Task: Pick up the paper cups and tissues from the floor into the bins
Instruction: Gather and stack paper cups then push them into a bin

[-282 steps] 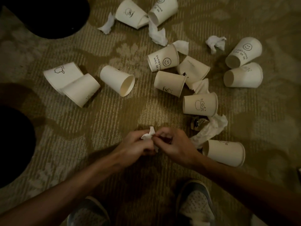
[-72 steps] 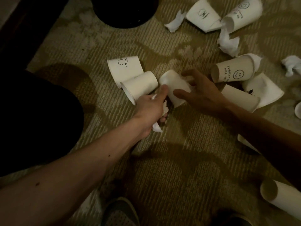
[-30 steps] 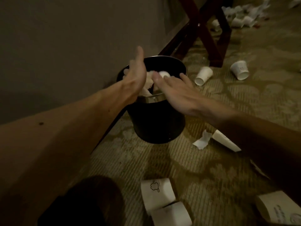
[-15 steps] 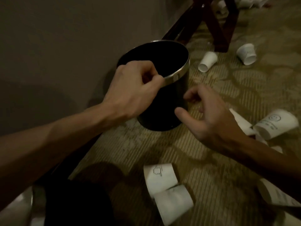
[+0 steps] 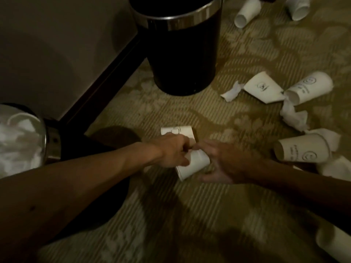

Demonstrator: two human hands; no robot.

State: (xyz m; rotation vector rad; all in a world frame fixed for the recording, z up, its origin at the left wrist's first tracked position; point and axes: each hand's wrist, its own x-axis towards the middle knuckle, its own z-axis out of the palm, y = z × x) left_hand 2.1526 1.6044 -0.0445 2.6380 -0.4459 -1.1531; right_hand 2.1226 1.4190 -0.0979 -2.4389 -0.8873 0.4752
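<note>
Two white paper cups lie side by side on the patterned carpet: a flattened cup with a drawing [image 5: 177,131] and a plain cup [image 5: 192,166] nearer me. My left hand [image 5: 173,151] lies over where they meet, fingers curled on the plain cup. My right hand [image 5: 223,162] has fingers above and thumb below that cup's end. A black bin with a chrome rim [image 5: 182,19] stands straight ahead. A second bin [image 5: 44,135] at the left edge holds white tissues.
More cups lie to the right: a flattened cup [image 5: 263,89], two smiley cups [image 5: 311,88] [image 5: 303,150], and a cup at bottom right [image 5: 336,243]. Crumpled tissues [image 5: 232,92] [image 5: 294,118] lie among them. A dark wooden baseboard [image 5: 106,80] runs along the wall on the left.
Both hands have dropped from the black bin's rim to the two cups on the carpet in front of it. My view has tilted down toward the floor.
</note>
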